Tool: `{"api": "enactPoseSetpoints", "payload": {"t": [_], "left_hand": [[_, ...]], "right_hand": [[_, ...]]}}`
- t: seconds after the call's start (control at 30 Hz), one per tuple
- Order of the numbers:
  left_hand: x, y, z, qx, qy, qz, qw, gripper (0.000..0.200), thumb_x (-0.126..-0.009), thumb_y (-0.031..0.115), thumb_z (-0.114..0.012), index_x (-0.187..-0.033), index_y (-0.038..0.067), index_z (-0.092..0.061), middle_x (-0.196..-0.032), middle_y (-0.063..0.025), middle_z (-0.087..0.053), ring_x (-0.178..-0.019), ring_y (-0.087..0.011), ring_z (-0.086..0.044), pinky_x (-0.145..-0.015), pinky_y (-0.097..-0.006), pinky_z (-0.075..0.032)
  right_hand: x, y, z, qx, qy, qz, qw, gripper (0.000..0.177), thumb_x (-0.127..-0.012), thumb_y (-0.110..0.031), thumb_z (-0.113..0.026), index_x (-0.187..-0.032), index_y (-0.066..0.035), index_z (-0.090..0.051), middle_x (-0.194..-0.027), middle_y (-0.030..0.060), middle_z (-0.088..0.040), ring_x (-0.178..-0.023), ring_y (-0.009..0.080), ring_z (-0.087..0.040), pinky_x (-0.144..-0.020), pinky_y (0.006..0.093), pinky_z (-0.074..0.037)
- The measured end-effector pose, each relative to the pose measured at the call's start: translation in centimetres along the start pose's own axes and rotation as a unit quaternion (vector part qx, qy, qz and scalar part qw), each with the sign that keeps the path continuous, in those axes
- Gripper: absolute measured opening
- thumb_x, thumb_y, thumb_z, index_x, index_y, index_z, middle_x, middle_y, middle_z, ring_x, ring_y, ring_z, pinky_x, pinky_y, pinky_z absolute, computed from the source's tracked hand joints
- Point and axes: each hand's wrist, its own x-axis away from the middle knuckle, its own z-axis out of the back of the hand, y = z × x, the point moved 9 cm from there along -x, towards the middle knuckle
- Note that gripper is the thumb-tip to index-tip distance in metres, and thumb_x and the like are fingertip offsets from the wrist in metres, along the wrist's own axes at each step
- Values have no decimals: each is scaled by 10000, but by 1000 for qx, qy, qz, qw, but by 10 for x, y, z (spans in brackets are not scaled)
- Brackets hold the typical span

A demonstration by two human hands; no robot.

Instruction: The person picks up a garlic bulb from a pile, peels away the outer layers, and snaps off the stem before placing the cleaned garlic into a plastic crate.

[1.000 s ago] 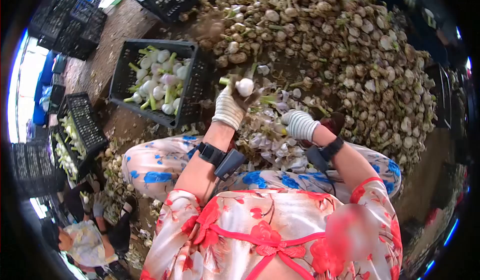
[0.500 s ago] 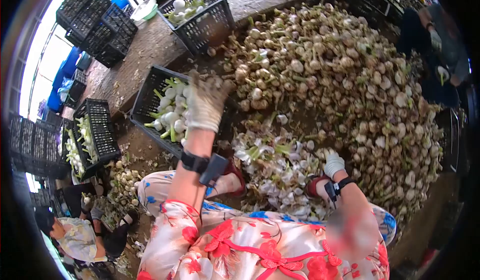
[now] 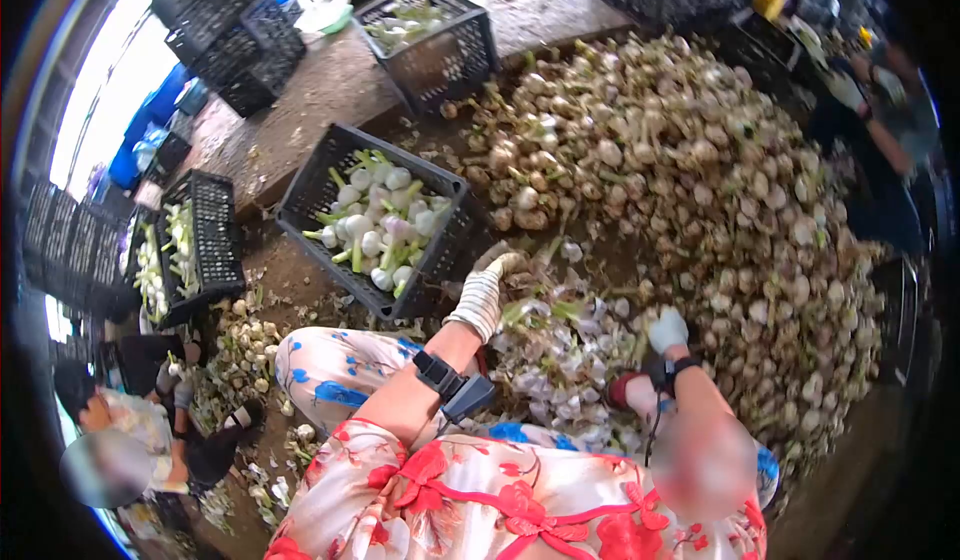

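My left hand point(image 3: 482, 295), in a pale striped glove with soiled fingertips, is just right of the near corner of a black crate point(image 3: 292, 218). Its fingers are apart and nothing shows in them. White garlic bulbs point(image 3: 372, 244) with green stems lie in that crate. My right hand point(image 3: 668, 330), also gloved, is low beside the left edge of a large garlic heap point(image 3: 640, 140). Its fingers are curled in, and what they hold is hidden. Between my hands lies a mound of peeled skins and cut stems point(image 3: 570, 345).
Another crate of garlic point(image 3: 435, 55) stands on a ledge point(image 3: 300, 125) at the back. At the left are filled crates point(image 3: 212, 235) and stacked empty crates point(image 3: 235, 35). One person point(image 3: 135, 420) sits at lower left, another point(image 3: 880, 130) at upper right.
My left hand has moved from above the near crate down and right, uncovering its bulbs. My right hand has shifted slightly. The whole view has shifted a little.
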Motion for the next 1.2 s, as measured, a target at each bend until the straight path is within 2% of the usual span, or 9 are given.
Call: {"api": "enactPoseSetpoints", "payload": {"t": [0.07,0.1,0.23,0.3,0.43,0.57,0.9,1.07,1.2], "left_hand": [[-1,-23,-13,-89,-44,8,995,420,-821,70,-551,-1212,129,-411,-876,-89,-605,-723,-206,-600,-619,-341,-506],[1,-33,-24,-167,-90,-14,982,519,-815,51,-560,-1293,139,-376,-898,-80,-609,-761,-179,-600,-641,-297,-505],[48,-51,-86,-287,-232,-79,926,588,-786,46,-612,-1310,102,-350,-1219,-63,-467,-1054,-154,-478,-902,-296,-413],[48,-34,-85,-172,-237,-211,932,506,-838,138,-571,-1296,95,-359,-1240,-70,-450,-1114,-169,-444,-957,-295,-371],[62,-40,-82,-98,-268,-31,958,458,-882,274,-510,-1281,99,-369,-1216,-79,-465,-1098,-153,-463,-954,-304,-375],[76,-41,-91,-132,-307,-112,936,469,-869,321,-520,-1243,64,-402,-1142,-57,-516,-1021,-166,-518,-907,-298,-406],[80,-84,-95,135,-336,285,888,556,-804,495,-534,-1145,60,-481,-1036,-92,-558,-919,-234,-545,-855,-380,-445],[82,-38,-86,-169,-275,-209,923,732,-675,138,-748,-1264,91,-315,-1055,-59,-526,-878,-133,-537,-761,-272,-486],[85,-30,-77,-162,-206,-104,960,198,-847,222,-524,-955,64,-572,-831,-36,-575,-712,-113,-565,-627,-251,-493]], "right_hand": [[-2,-12,12,-299,48,20,953,382,-758,-336,-619,-1007,-54,-550,-812,129,-622,-760,283,-603,-669,376,-493],[4,-47,-15,-667,-119,-32,735,295,-808,-294,-583,-1004,-77,-548,-836,90,-623,-752,248,-601,-608,355,-497],[92,-181,44,-806,-246,-107,528,323,-876,-334,-486,-1035,-58,-534,-861,98,-614,-677,259,-604,-601,375,-517],[101,-194,52,-790,-222,-44,569,329,-869,-362,-506,-983,-58,-564,-816,74,-609,-621,199,-591,-576,306,-495],[110,-188,131,-588,-46,162,791,349,-851,-350,-563,-969,-22,-581,-786,-9,-576,-658,43,-493,-530,195,-421],[123,-206,133,-601,-143,189,763,316,-854,-264,-579,-1012,10,-571,-800,-17,-567,-711,47,-487,-613,196,-428],[144,-194,126,-608,-159,114,769,274,-848,-233,-589,-993,-1,-584,-780,-32,-575,-628,16,-490,-522,158,-389],[140,-191,124,-629,-15,127,767,191,-848,-125,-567,-941,41,-580,-781,8,-590,-696,42,-474,-579,204,-423],[142,-197,138,-479,98,239,839,152,-788,-15,-558,-921,57,-568,-769,20,-583,-696,57,-450,-603,218,-422]]}}
